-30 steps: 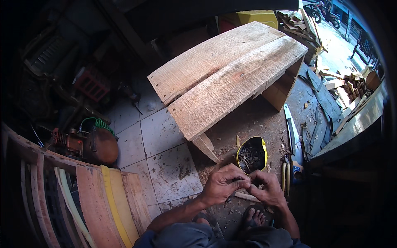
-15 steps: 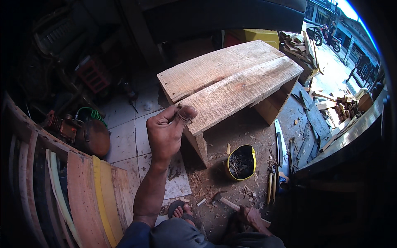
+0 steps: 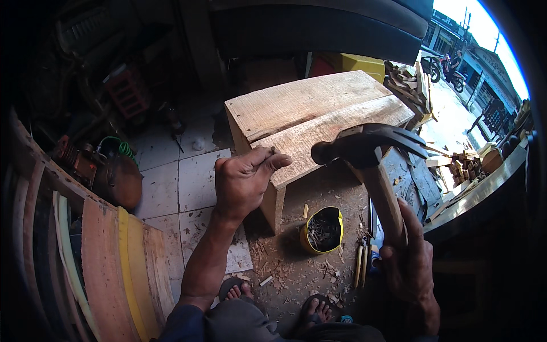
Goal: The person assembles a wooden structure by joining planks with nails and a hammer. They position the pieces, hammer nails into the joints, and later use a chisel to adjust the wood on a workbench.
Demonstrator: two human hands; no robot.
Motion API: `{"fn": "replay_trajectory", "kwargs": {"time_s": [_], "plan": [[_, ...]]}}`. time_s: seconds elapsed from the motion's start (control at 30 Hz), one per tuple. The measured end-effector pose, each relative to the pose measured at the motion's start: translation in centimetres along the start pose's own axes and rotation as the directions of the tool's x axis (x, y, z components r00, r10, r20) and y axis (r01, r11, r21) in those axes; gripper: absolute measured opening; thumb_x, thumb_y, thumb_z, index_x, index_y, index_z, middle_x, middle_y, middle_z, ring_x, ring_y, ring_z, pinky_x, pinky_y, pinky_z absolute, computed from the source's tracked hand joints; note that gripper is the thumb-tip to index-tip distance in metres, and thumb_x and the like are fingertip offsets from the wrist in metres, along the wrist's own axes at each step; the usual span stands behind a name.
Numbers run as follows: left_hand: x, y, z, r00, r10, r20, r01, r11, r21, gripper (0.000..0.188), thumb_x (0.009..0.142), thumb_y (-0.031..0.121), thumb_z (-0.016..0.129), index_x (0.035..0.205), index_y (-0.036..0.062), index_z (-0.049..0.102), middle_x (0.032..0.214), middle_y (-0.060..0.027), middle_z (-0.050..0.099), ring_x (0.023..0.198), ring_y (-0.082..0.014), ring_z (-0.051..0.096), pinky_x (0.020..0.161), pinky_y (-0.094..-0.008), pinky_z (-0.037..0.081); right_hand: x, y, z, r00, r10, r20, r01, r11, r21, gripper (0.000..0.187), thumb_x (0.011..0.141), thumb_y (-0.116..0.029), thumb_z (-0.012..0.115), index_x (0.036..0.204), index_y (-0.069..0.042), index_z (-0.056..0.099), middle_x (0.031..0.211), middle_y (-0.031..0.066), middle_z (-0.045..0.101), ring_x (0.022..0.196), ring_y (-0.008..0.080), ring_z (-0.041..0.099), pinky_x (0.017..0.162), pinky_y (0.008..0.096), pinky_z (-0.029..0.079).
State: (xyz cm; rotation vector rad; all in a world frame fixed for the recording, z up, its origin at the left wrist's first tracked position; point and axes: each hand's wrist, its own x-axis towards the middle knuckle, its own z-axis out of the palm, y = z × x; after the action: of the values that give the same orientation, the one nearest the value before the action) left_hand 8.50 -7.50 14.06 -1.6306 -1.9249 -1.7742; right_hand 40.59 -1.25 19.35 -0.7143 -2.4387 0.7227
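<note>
Hammer point(image 3: 371, 147), lower end hidden in clenched right hand point(image 3: 411, 265), left hand point(image 3: 242, 181) pinching small dark piece point(image 3: 273, 150), mostly covered

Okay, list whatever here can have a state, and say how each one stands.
Hammer: raised.
Right hand: closed around the hammer.
Left hand: pinched on what looks like a nail.
Bucket: open, small pieces inside.
Yellow-handled pliers: lying on the floor, jaws unclear.
Wooden frame: upright, two boards on top.
Compressor: running or not, cannot tell.
</note>
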Motion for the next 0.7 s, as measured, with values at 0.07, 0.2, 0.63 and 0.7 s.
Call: {"fn": "replay_trajectory", "kwargs": {"time_s": [0.07,0.2,0.63,0.7], "plan": [[0.0,0.0,-0.5,1.000,0.020,-0.001,-0.020,1.000,0.009,0.007,0.087,0.006,0.079,0.093,0.0036,0.080,0.081,-0.0080,0.078,0.068,-0.0081,0.073,0.060,-0.0249,0.055,2.5,-2.1,-1.1,0.994,-0.102,-0.048,0.102,0.995,-0.010,0.070,0.091,-0.004,0.068,0.153,-0.005,0.035,0.117,0.0266,0.069,0.091,0.0447,0.073,0.076,0.0477,0.058],[-0.7,0.0,-1.2,1.000,0.020,-0.022,-0.018,0.997,0.075,0.008,0.086,0.007,0.080,0.094,0.0034,0.080,0.081,-0.0070,0.078,0.069,-0.0074,0.073,0.062,-0.0236,0.055,5.9,-3.7,0.8,0.992,-0.119,-0.046,0.118,0.993,-0.028,0.065,0.093,-0.001,0.064,0.152,-0.007,0.037,0.113,0.0271,0.070,0.090,0.0466,0.072,0.072,0.0498,0.058],[-0.3,-0.4,0.2,0.994,0.111,-0.015,-0.111,0.994,0.025,0.010,0.087,0.014,0.080,0.094,0.0068,0.080,0.080,-0.0092,0.077,0.069,-0.0181,0.076,0.072,-0.0332,0.060,6.9,-6.7,-1.6,0.991,-0.011,0.134,0.046,0.965,-0.258,0.059,0.096,-0.008,0.063,0.151,-0.011,0.038,0.096,0.0297,0.070,0.083,0.0490,0.071,0.066,0.0539,0.056],[-0.2,-0.8,0.5,0.988,0.151,-0.022,-0.150,0.988,0.031,0.010,0.087,0.014,0.080,0.094,0.0069,0.080,0.078,-0.0074,0.077,0.069,-0.0178,0.076,0.075,-0.0340,0.060,6.2,-7.1,-0.9,0.999,0.027,-0.018,-0.030,0.976,-0.217,0.058,0.096,-0.008,0.065,0.149,-0.011,0.040,0.096,0.0305,0.070,0.082,0.0495,0.071,0.066,0.0546,0.055]]}}
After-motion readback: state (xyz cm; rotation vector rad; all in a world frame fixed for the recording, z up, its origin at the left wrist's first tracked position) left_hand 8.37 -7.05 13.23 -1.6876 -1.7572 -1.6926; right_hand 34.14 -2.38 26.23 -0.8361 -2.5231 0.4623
